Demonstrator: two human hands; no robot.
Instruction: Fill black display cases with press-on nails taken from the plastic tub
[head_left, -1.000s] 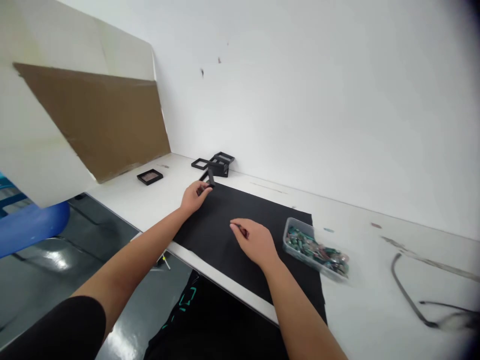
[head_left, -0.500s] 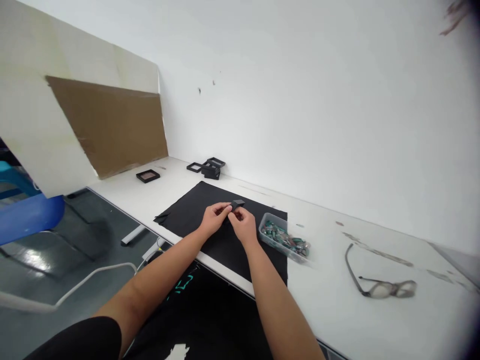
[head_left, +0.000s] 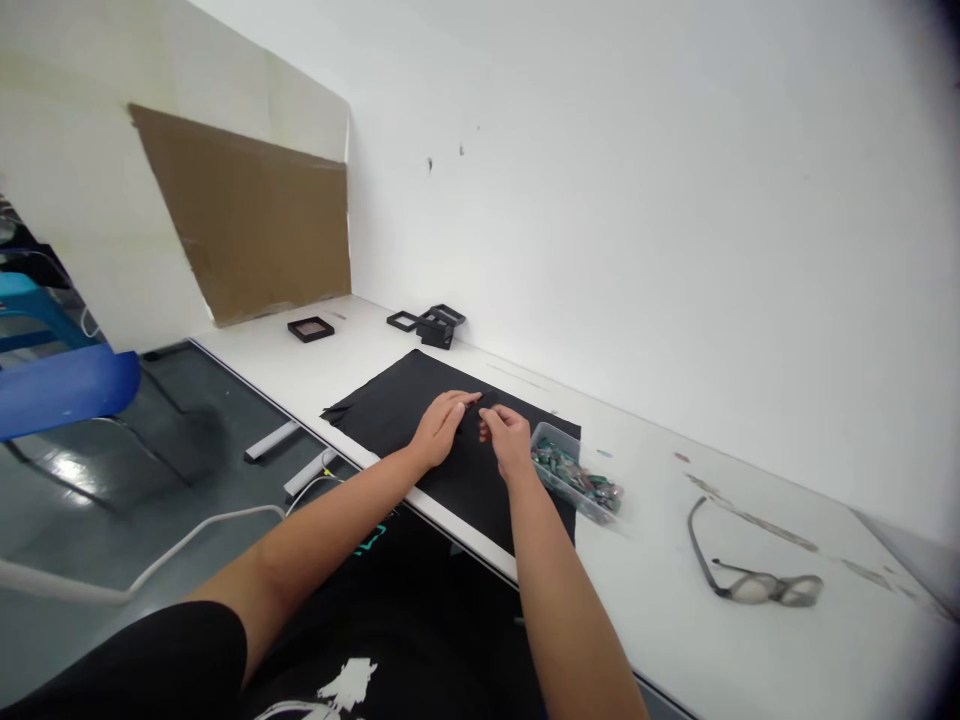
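My left hand (head_left: 441,428) is above a black mat (head_left: 382,400), its fingers stretched towards the right and its thumb apart. Close by on the right, my right hand (head_left: 508,437) has its fingers curled in a pinch. Whatever is in that pinch is too small to make out. Near the fingertips a small dark edge (head_left: 487,394) blends into the mat; I cannot tell its shape. Beside my right hand, a clear plastic tub (head_left: 541,430) holds many small green, reddish and clear pieces (head_left: 574,470).
Several black frames (head_left: 436,328) lie stacked against the wall. Another black frame (head_left: 310,329) sits at the table's far left. Eyeglasses (head_left: 757,588) rest on the white table (head_left: 675,640) at right. A blue chair (head_left: 67,390) stands on the floor at left.
My hands have drawn slightly apart; before, both held a small black box-like piece, which no longer stands out. My left fingers have straightened. The camera view has shifted a little.
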